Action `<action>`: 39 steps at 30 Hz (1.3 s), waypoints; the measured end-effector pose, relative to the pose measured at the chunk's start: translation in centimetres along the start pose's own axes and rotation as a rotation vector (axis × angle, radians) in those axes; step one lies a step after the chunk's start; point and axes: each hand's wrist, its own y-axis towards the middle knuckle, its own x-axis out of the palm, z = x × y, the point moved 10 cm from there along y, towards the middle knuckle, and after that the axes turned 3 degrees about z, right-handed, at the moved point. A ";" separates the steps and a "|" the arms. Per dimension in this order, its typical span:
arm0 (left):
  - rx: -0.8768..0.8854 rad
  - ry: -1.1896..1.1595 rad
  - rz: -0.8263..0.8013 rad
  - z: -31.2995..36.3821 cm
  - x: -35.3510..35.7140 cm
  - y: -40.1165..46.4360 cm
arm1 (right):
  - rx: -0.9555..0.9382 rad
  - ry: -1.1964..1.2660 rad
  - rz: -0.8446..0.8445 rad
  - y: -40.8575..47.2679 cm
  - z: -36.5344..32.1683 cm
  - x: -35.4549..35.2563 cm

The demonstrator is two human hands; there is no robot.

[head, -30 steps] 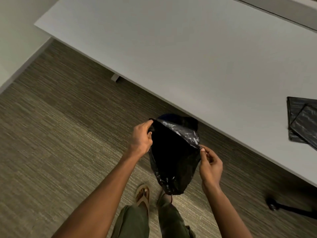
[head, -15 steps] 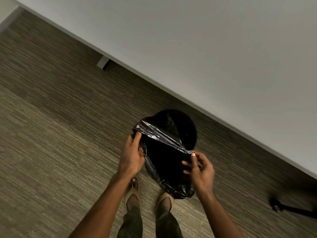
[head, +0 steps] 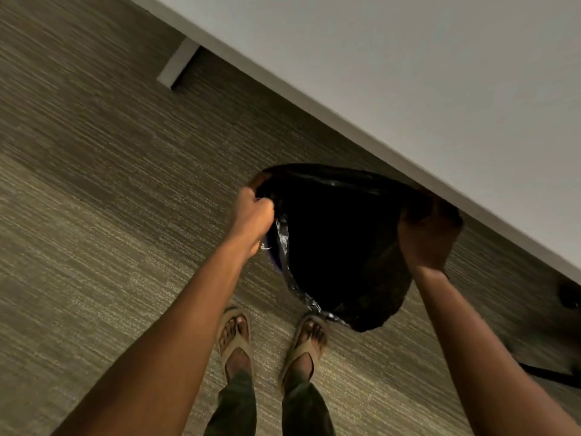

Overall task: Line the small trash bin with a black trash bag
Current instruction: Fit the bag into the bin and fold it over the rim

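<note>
A black trash bag [head: 342,247] hangs open between my two hands, its mouth spread wide and its bottom drooping towards my feet. My left hand [head: 254,215] grips the bag's rim on the left side. My right hand [head: 424,237] grips the rim on the right, close under the table edge. The small trash bin is hidden behind the bag; only a thin blue sliver [head: 273,259] shows by my left wrist.
A white table [head: 440,73] fills the upper right, its edge running diagonally just above the bag, with a table foot [head: 177,66] on the carpet. My sandalled feet [head: 270,338] stand below the bag. A dark chair base [head: 569,294] sits at the right.
My hands have moved apart and forward, stretching the bag's mouth wide. The bag now covers the bin's round opening that showed behind it before.
</note>
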 end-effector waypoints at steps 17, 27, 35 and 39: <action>0.264 0.488 -0.006 -4.9 0.3 4.4 | -0.303 -0.057 -0.066 -1.4 1.8 6.7; 0.270 0.793 -0.338 -13.2 2.3 -4.2 | -0.169 -0.068 -0.568 -9.2 7.8 8.3; 0.227 0.640 -0.045 -10.8 0.6 2.1 | 0.002 0.144 -0.257 -2.5 7.1 8.7; 0.414 0.655 -0.042 -6.3 2.1 6.8 | -0.004 0.163 -0.166 2.7 6.4 12.7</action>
